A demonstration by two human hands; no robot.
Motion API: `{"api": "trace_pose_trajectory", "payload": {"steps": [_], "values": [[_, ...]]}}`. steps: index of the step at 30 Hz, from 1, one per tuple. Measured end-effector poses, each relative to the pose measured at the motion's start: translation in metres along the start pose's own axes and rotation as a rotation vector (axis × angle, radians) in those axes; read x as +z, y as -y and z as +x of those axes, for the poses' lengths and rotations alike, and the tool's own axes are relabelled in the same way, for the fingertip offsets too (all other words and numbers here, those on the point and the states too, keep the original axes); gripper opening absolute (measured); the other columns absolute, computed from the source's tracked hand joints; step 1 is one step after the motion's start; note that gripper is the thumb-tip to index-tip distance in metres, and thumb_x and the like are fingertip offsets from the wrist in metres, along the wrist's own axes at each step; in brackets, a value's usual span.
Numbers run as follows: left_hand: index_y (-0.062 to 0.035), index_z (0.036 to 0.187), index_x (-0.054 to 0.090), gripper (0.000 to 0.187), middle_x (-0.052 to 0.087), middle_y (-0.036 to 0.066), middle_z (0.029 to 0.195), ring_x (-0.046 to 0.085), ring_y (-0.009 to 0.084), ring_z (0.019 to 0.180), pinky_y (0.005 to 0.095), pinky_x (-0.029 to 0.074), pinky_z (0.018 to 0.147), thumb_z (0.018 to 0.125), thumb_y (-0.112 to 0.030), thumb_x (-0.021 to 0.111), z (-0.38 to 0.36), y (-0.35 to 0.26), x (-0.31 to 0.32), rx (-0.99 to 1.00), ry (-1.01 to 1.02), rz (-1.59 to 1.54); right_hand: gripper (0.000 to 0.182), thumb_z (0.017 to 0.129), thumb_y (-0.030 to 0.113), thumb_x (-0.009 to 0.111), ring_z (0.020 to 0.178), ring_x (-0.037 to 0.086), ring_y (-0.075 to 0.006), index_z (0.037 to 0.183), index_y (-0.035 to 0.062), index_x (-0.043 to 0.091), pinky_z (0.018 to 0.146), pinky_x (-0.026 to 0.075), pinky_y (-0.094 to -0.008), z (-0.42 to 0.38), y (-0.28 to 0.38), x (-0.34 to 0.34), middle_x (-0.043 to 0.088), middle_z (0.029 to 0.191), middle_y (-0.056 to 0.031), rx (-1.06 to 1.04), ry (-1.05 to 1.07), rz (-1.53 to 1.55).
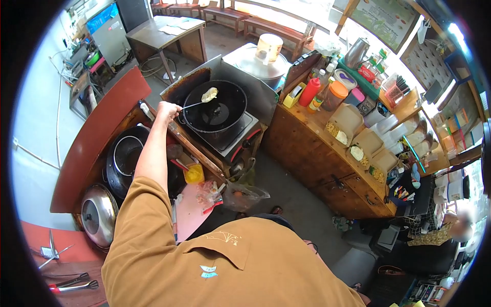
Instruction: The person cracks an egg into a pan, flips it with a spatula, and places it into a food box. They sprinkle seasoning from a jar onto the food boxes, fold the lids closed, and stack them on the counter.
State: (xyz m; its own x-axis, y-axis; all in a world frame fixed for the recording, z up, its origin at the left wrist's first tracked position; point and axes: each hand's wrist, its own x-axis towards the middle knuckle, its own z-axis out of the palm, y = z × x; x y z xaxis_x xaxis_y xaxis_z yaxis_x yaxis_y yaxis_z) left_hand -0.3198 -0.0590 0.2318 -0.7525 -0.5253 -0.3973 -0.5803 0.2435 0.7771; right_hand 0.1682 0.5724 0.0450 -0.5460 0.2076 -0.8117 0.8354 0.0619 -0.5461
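Observation:
My left hand [169, 111] is closed around the handle of a long metal spatula [192, 105]. What looks like a fried egg [209, 94], white with browned patches, rests on the spatula's head and hides its shape. Egg and spatula are over a black wok [236, 105], which sits on a gas stove [232, 138] with metal splash guards around it. Dark marks show on the wok's bottom. Of my right arm, only a sliver of skin with a dark band [315, 249] appears beside my shirt; the fingers are hidden.
Open takeaway boxes [345, 125] with noodles and white egg line the wooden counter [312, 148] at right, near a red sauce bottle [309, 92]. Left are dark pans [115, 176] and a metal lid [98, 215]. Another person [434, 235] is at far right.

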Motion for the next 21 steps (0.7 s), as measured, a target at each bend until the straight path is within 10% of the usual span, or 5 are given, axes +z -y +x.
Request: {"api": "trace_pose_trajectory", "payload": {"steps": [21], "values": [[-0.0021, 0.075, 0.071, 0.013, 0.058, 0.004, 0.057, 0.040, 0.0078, 0.040, 0.0263, 0.026, 0.037, 0.081, -0.012, 0.076, 0.005, -0.013, -0.015, -0.030, 0.054, 0.029, 0.023, 0.094, 0.009, 0.059, 0.087, 0.067, -0.0251, 0.110, -0.0050, 0.066, 0.077, 0.054, -0.0394, 0.032, -0.021, 0.001, 0.070, 0.099, -0.0115, 0.030, 0.071, 0.054]]}}
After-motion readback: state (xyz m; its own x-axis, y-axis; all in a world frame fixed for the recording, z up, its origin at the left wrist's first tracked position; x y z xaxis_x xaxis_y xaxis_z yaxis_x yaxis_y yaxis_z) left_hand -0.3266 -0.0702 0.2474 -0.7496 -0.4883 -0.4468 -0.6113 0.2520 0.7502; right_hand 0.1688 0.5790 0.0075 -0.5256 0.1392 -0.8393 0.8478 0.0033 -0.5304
